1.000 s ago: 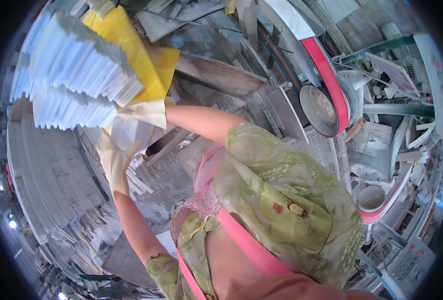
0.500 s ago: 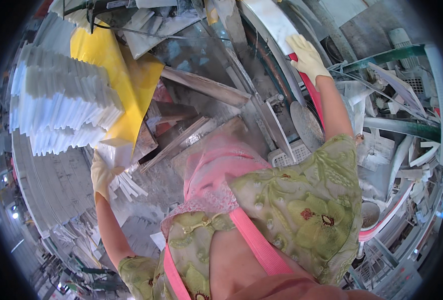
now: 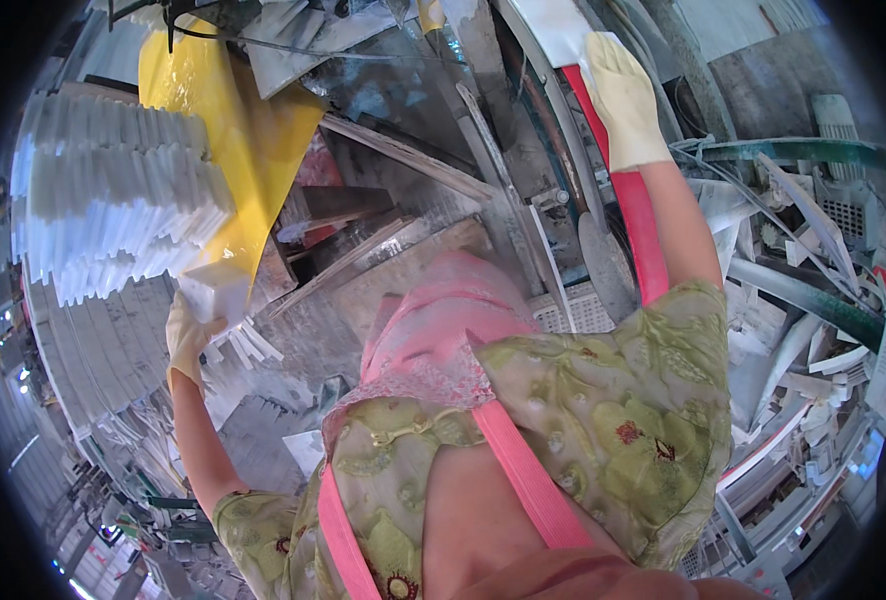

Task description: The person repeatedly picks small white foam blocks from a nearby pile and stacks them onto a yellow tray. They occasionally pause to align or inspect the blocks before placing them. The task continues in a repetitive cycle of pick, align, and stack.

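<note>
My left hand (image 3: 189,334), in a cream glove, is closed on a small white block (image 3: 215,292) at its near side. The block sits just below a tall stack of white, thin-edged slabs (image 3: 113,190) and beside a yellow sheet (image 3: 253,170). My right hand (image 3: 625,105), gloved alike, lies stretched out over the near end of a long white slab (image 3: 555,28) at the far right. Its fingers look extended; their undersides are hidden. A red strip (image 3: 640,230) runs from under the slab toward me, past my right forearm.
Wooden boards (image 3: 403,155) lean in the middle. A grey disc (image 3: 605,265) stands beside the red strip, near a white plastic crate (image 3: 583,312). Scrap pieces and a green bar (image 3: 813,300) fill the right side. A dark cable (image 3: 293,52) crosses the top left.
My right hand and the long white slab have moved farther away along the red strip. My left hand still holds the block. The view has shifted slightly.
</note>
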A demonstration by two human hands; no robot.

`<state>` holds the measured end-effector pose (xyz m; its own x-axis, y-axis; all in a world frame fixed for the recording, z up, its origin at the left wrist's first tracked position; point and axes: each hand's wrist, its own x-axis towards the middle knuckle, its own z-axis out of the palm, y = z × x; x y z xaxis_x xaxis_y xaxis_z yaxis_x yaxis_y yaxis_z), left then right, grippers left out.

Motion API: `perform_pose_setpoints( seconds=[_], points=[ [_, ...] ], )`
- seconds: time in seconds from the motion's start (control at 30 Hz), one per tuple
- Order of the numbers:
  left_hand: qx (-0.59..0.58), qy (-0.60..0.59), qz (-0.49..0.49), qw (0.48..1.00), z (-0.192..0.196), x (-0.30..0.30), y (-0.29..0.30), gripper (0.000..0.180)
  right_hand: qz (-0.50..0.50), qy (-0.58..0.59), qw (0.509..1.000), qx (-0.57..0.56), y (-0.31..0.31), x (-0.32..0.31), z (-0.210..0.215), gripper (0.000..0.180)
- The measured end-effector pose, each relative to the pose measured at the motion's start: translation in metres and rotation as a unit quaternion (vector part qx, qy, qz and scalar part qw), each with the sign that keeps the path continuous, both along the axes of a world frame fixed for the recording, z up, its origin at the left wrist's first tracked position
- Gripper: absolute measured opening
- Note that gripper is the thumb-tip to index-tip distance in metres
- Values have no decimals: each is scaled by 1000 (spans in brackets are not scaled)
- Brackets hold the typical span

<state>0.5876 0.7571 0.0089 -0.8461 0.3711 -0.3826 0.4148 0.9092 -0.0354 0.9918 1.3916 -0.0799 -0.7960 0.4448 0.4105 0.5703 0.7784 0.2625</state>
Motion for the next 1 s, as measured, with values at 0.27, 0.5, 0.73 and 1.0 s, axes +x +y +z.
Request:
perform_pose_setpoints(
  seconds=[0.27,0.5,0.73,1.0],
  points=[
    [16,-2,1,1000,-1,4,-3,95,61,-129,985,-100,20,-36,-2,81],
    [40,34,-15,999,-6,5,-8,103,131,-203,961,-133,61,-59,20,106],
    [28,91,-99,990,-8,8,-9,81,257,-155,949,-99,54,-44,4,67],
    [-98,44,-21,994,11,24,24,120,206,-118,965,-109,55,-26,-7,61]
  ],
)
